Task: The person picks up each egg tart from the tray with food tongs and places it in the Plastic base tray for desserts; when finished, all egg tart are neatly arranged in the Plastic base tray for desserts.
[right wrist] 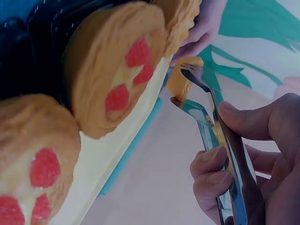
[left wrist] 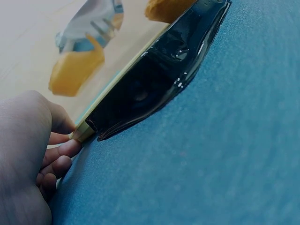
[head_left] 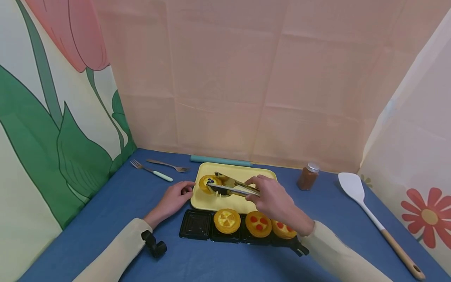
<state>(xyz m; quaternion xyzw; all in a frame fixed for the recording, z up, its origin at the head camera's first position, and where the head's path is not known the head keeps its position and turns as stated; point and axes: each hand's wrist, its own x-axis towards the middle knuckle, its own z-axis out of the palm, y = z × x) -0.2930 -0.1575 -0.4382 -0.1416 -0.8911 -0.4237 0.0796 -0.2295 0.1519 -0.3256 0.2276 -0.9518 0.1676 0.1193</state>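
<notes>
A tart with dark blue berries [head_left: 204, 185] sits on the left part of a pale yellow tray [head_left: 251, 171]. My right hand [head_left: 273, 197] grips metal tongs [right wrist: 234, 164], whose two tips are spread at the tart's edge. With thumb and fingers, my left hand [left wrist: 28, 136] pinches the tray's rim at its near left side. In front of the tray lies a black plastic container [head_left: 195, 225] with its leftmost compartment bare. Beside that compartment are a tart with yellow pieces [head_left: 227, 221] and two red-topped tarts [head_left: 258, 225], one partly hidden by my right wrist.
Two forks lie at the back left, one with a pale green handle [head_left: 163, 176]. A teal stick [head_left: 221, 160] lies behind the tray. At the right stand a brown jar with a silver lid [head_left: 308, 177] and, lying down, a white spatula [head_left: 366, 209] with wooden handle.
</notes>
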